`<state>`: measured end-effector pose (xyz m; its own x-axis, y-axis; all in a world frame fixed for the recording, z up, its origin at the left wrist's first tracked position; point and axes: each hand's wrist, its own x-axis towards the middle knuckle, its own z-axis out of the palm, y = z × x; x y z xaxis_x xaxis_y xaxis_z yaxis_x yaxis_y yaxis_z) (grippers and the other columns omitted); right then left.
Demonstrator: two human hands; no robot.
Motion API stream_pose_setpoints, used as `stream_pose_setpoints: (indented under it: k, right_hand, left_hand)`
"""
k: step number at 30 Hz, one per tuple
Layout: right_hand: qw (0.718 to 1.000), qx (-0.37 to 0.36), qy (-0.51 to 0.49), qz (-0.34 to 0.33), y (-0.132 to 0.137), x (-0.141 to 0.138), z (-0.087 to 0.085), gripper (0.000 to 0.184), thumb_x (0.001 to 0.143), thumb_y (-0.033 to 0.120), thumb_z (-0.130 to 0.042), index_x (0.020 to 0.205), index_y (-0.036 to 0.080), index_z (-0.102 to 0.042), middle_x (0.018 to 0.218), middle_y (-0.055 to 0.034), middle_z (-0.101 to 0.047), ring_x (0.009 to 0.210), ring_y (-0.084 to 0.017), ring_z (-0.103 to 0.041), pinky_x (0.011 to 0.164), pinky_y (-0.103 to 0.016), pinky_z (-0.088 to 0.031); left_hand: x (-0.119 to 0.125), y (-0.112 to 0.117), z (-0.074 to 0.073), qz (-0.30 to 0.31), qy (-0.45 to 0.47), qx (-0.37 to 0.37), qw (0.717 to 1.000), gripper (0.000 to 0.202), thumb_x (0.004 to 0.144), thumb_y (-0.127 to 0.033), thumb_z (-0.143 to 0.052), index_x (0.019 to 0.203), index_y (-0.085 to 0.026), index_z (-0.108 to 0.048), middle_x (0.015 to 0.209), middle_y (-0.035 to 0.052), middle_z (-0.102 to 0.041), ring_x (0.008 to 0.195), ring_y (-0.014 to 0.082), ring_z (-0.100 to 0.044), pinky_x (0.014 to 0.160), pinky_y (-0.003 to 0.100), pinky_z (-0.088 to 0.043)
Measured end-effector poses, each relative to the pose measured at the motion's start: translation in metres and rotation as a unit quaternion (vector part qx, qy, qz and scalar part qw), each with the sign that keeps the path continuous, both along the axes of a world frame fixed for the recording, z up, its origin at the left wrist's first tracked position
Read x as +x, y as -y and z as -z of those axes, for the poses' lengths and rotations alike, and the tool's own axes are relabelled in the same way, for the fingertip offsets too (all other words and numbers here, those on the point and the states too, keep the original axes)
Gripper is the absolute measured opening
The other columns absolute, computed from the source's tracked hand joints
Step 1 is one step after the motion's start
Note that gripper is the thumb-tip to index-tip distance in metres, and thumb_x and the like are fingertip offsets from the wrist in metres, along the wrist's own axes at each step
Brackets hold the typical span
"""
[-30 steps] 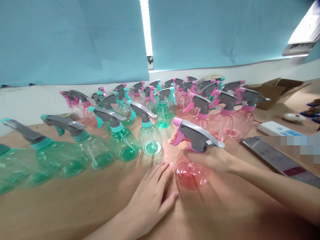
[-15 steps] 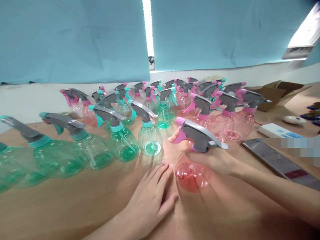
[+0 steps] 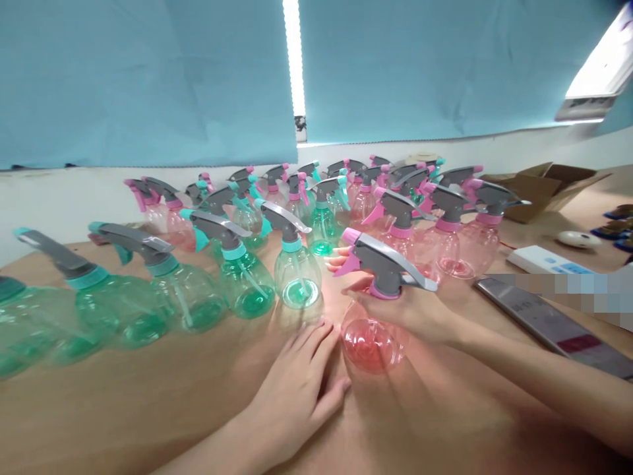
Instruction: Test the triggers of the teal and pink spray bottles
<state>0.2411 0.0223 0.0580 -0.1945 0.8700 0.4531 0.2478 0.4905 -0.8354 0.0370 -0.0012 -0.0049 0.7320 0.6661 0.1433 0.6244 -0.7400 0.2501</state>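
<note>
In the head view a pink spray bottle point(image 3: 373, 343) with a grey and pink trigger head point(image 3: 383, 264) stands at the front of the table. My right hand point(image 3: 415, 307) is around its neck from the right, partly hidden by the head; its fingertips show beyond the pink trigger. To the left of the bottle my left hand point(image 3: 294, 373) lies flat on the wooden table, fingers stretched out and holding nothing. Just beyond it stands a clear spray bottle with a turquoise collar point(image 3: 297, 274), beside a green spray bottle point(image 3: 246, 284).
More green spray bottles point(image 3: 190, 297) line the left side. Pink spray bottles point(image 3: 450, 247) stand at the right, with several more behind. Further right are a phone point(image 3: 524, 313), a white power strip point(image 3: 544, 260), a white mouse point(image 3: 578, 239) and an open cardboard box point(image 3: 539, 191).
The pink spray bottle and my right hand have shifted slightly left. More of the right fingers shows past the trigger. My left hand has barely moved.
</note>
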Motion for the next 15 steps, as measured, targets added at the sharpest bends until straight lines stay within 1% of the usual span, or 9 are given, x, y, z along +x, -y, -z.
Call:
stream_pose_setpoints:
  k: [2, 4, 6, 9, 11, 13, 15]
  right_hand:
    - [1.0, 0.017, -0.007, -0.005, -0.0001, -0.0007, -0.0007, 0.021, 0.072, 0.012, -0.058, 0.088, 0.022, -0.066, 0.114, -0.0042, -0.068, 0.097, -0.023, -0.066, 0.076, -0.033, -0.057]
    - [0.999, 0.021, -0.016, -0.019, -0.0002, -0.001, -0.0006, 0.025, 0.073, 0.012, -0.059, 0.093, 0.022, -0.067, 0.121, -0.0047, -0.065, 0.105, -0.023, -0.064, 0.081, -0.034, -0.056]
    - [0.999, 0.011, -0.021, -0.029, -0.0001, -0.0006, 0.0002, 0.028, 0.073, 0.012, -0.059, 0.098, 0.022, -0.068, 0.124, -0.005, -0.064, 0.099, -0.021, -0.067, 0.08, -0.033, -0.058]
    - [0.999, -0.007, -0.015, -0.033, 0.0, 0.0012, 0.002, 0.033, 0.075, 0.015, -0.062, 0.106, 0.024, -0.066, 0.125, -0.0054, -0.064, 0.08, -0.018, -0.07, 0.071, -0.033, -0.059]
    - [1.0, -0.007, -0.003, -0.03, 0.0001, 0.0026, 0.0025, 0.038, 0.076, 0.017, -0.065, 0.113, 0.025, -0.064, 0.119, -0.0046, -0.067, 0.079, -0.018, -0.069, 0.07, -0.033, -0.059]
    - [1.0, -0.009, 0.014, -0.026, 0.0003, 0.0039, 0.0025, 0.043, 0.076, 0.019, -0.066, 0.118, 0.027, -0.061, 0.104, -0.0026, -0.072, 0.082, -0.02, -0.069, 0.07, -0.033, -0.059]
    - [0.999, -0.017, 0.031, -0.023, 0.0007, 0.0047, 0.0019, 0.046, 0.076, 0.02, -0.066, 0.121, 0.028, -0.059, 0.087, 0.0, -0.073, 0.079, -0.02, -0.069, 0.067, -0.033, -0.06]
  left_hand:
    - [-0.0005, 0.0001, 0.0, 0.0, -0.001, 0.002, 1.0, 0.054, 0.093, -0.032, -0.052, 0.14, -0.012, -0.037, 0.145, 0.0159, -0.042, 0.133, 0.0317, -0.038, 0.106, 0.052, -0.036]
    - [-0.0012, 0.0006, -0.0004, 0.0, -0.004, 0.002, 1.0, 0.054, 0.093, -0.033, -0.052, 0.14, -0.013, -0.037, 0.145, 0.016, -0.042, 0.133, 0.0318, -0.038, 0.106, 0.052, -0.036]
    - [-0.0017, 0.0013, -0.0009, 0.001, -0.007, 0.001, 1.0, 0.054, 0.093, -0.033, -0.053, 0.14, -0.012, -0.037, 0.145, 0.0162, -0.041, 0.134, 0.032, -0.037, 0.107, 0.052, -0.036]
    - [-0.0016, 0.0016, -0.0013, 0.0, -0.011, -0.001, 1.0, 0.055, 0.093, -0.033, -0.052, 0.141, -0.011, -0.036, 0.146, 0.0167, -0.04, 0.134, 0.032, -0.037, 0.107, 0.052, -0.035]
    - [-0.0013, 0.0012, -0.001, -0.001, -0.014, -0.001, 1.0, 0.055, 0.094, -0.033, -0.051, 0.142, -0.011, -0.036, 0.146, 0.0167, -0.04, 0.134, 0.0316, -0.037, 0.107, 0.051, -0.035]
    - [-0.001, 0.0007, -0.0006, -0.001, -0.013, 0.002, 1.0, 0.055, 0.094, -0.033, -0.052, 0.141, -0.011, -0.036, 0.146, 0.0167, -0.04, 0.134, 0.0312, -0.037, 0.107, 0.051, -0.035]
    - [-0.0011, 0.0004, -0.0001, -0.002, -0.009, 0.005, 1.0, 0.055, 0.093, -0.033, -0.052, 0.141, -0.011, -0.036, 0.145, 0.0164, -0.041, 0.134, 0.031, -0.037, 0.107, 0.051, -0.035]
